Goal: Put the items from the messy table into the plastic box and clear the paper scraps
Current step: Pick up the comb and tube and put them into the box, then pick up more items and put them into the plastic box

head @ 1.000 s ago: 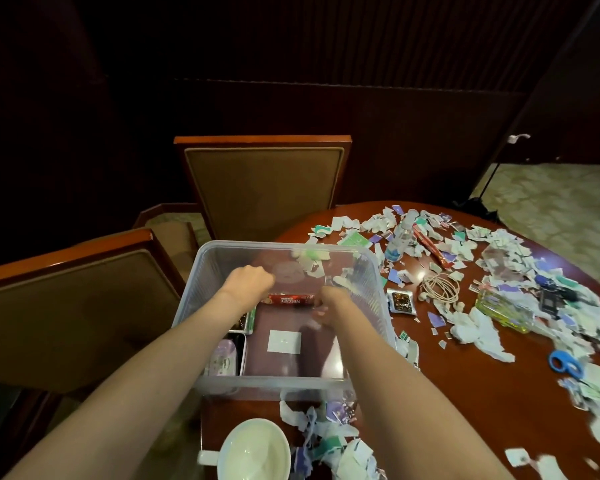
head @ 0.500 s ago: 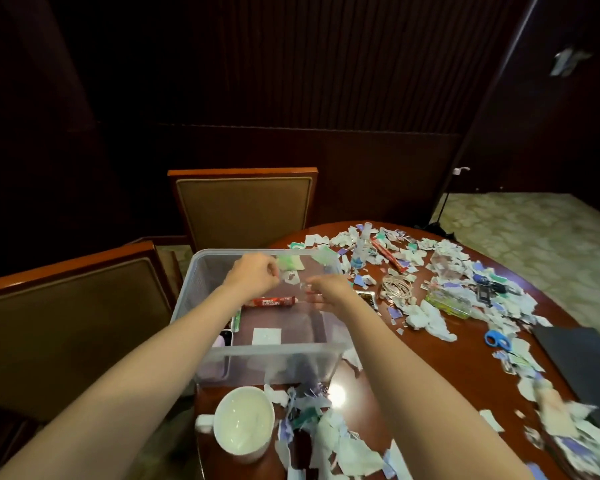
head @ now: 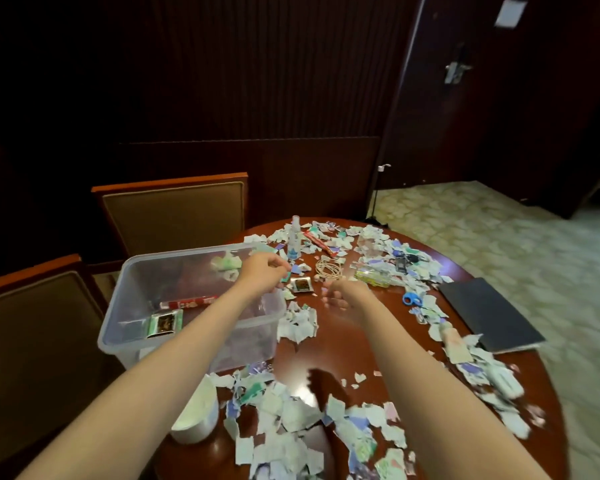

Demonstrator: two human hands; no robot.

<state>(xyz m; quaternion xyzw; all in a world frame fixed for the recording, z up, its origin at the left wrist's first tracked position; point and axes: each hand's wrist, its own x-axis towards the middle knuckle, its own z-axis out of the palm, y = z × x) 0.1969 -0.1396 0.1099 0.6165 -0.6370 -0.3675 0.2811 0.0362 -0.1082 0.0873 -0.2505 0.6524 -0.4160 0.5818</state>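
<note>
At the left edge of the table (head: pixel 319 348) the plastic box (head: pixel 174 253) is seen standing open, with a red packet (head: pixel 187 302) and a green-edged sachet (head: pixel 165 323) lying on its floor. Nearer the viewer, a white cup (head: pixel 196 417) is set just beside a heap of paper scraps (head: pixel 291 417). The left hand (head: pixel 262 275) is held over the box's far right corner with its fingers curled. Whether a scrap is pinched in them cannot be told. The right hand (head: pixel 343 297) is blurred and curled above the table just to the right, and its hold cannot be told either. Between the hands a second sachet (head: pixel 301 285) lies flat, with a coiled cable (head: pixel 328 270) beyond it. Further right, blue scissors (head: pixel 412 299) and a dark notebook (head: pixel 489 313) are found among more scraps. The scraps are judged to be light and limp, so they are better gathered in handfuls or swept to the edge. The sachet is thin and probably slick, and is best pinched at a crimped edge. The cable is floppy and is best lifted through its loop.
</note>
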